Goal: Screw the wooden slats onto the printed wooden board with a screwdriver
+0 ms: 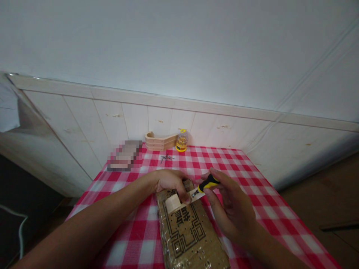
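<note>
Below, a red-and-white checked tablecloth [230,160], with a flat, pixelated object [125,155] lying near its far left corner. Beyond, white knotted wood panelling [210,129] beneath a pale wall [179,48]. At the left edge, a pale sheet [8,110], and lower down a white cord [21,233] against a dark surface [25,183].

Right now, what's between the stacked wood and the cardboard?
Small dark pieces, maybe screws, on the cloth, then the left hand over the cardboard's far end, as the head view shows.
</note>
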A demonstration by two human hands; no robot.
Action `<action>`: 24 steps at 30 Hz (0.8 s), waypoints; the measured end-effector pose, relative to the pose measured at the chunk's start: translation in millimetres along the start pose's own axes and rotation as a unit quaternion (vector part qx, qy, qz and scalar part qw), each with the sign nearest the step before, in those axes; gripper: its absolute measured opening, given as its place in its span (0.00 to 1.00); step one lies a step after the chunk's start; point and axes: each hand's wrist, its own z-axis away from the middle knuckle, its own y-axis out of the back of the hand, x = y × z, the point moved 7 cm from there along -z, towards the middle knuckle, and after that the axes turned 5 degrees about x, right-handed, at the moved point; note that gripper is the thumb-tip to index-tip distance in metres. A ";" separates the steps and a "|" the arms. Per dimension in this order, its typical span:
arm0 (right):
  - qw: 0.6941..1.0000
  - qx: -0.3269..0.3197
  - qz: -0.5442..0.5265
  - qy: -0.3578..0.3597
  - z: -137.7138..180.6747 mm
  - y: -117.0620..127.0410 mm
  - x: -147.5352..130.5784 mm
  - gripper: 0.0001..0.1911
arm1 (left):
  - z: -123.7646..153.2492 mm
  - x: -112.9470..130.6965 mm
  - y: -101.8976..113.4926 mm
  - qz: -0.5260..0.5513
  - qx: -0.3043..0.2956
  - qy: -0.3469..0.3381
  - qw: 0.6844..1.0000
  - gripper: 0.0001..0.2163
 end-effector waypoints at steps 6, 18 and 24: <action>0.999 0.006 0.029 0.028 -5.2 1.2 -1.0 0.35 | -0.6 -2.6 4.1 -0.007 0.020 0.014 1.000 0.19; 0.999 -0.032 0.011 0.025 -6.7 -1.5 -7.0 0.34 | 0.7 -4.1 1.9 -0.008 0.029 0.043 0.999 0.20; 1.000 -0.023 0.021 -0.006 1.4 -0.5 0.9 0.34 | -0.3 -2.1 0.8 -0.006 0.030 0.034 0.999 0.20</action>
